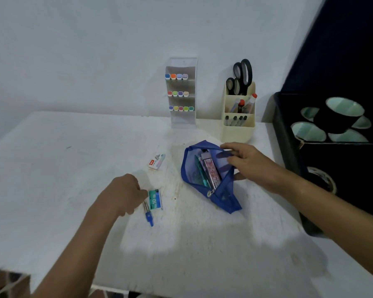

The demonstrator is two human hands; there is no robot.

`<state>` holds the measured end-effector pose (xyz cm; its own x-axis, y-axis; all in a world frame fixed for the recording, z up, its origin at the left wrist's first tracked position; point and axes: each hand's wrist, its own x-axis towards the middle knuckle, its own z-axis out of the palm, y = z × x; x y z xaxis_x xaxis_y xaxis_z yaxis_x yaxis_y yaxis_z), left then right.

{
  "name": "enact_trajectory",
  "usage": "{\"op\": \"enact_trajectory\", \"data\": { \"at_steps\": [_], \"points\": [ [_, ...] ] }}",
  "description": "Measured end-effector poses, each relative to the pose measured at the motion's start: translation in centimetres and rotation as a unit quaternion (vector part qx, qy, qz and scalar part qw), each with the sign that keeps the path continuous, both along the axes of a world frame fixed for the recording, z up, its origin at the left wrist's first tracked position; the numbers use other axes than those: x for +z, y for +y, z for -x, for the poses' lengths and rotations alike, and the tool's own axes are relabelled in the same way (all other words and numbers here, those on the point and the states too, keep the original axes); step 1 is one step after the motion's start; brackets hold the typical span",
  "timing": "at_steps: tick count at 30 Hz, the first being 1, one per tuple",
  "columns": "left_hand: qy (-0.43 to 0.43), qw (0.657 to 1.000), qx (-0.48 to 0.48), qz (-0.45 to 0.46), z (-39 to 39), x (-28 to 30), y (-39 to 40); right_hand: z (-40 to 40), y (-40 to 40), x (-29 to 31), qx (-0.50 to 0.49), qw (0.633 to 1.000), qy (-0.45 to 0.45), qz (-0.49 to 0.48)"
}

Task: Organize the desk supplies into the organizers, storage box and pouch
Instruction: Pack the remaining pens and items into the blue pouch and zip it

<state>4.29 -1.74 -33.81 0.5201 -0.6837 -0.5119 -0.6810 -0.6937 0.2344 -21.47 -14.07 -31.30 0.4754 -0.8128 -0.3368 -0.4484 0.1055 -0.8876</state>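
I see the blue mesh pouch [207, 179] lying open on the white counter [52, 168], right of centre, its mouth facing the right hand [249, 162]. That hand's fingers [228, 147] are clamped on the pouch's upper edge, with the thumb under the rim, holding the opening wide. Inside the pouch I make out a pink patterned case [212, 172] and some teal items beside it.

My left hand [123, 193] rests low on the counter, fingers curled together at a teal staple box [155, 199] and a blue-capped pen [148, 214] that lies just beside the box; the fingertips touch the box's left edge, but I cannot tell whether they actually grip either item.

A second small staple box [157, 161], white and red, lies apart, between the left hand and the clear marker organizer [182, 93] at the wall, whose three tiers hold coloured markers. Right of it stands a cream organizer [238, 112] with black scissors [241, 76] and pens. A black storage box [289, 147] at the far right holds tape rolls [340, 115].
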Motion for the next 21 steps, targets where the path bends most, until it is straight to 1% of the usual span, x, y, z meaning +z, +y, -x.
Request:
{"op": "enact_trajectory", "data": {
  "at_steps": [4, 9, 12, 16, 18, 21],
  "points": [
    [0.018, 0.999, 0.039, -0.015, -0.4, -1.1, 0.4, -0.2, 0.0, -0.5, -0.002, 1.0, 0.003, -0.011],
    [0.006, 0.998, 0.062, 0.011, -0.5, -2.3, 0.1, 0.1, -0.3, -0.6, -0.022, 1.0, -0.001, -0.001],
    [-0.036, 0.997, 0.053, 0.048, -0.5, -2.9, -0.1, 0.2, -0.2, -0.8, -0.017, 1.0, -0.001, -0.001],
    [-0.062, 0.994, 0.05, 0.075, -0.8, -2.3, -1.2, 0.2, 0.0, -0.9, -0.009, 1.0, -0.001, 0.01],
    [-0.063, 0.992, 0.048, 0.093, -0.7, -1.5, -1.9, 0.2, 0.0, -0.9, -0.008, 1.0, -0.001, 0.01],
    [-0.029, 0.982, 0.031, 0.183, 0.4, 0.1, -3.1, 0.1, -0.1, -1.0, -0.009, 1.0, 0.002, 0.01]
  ]
}}
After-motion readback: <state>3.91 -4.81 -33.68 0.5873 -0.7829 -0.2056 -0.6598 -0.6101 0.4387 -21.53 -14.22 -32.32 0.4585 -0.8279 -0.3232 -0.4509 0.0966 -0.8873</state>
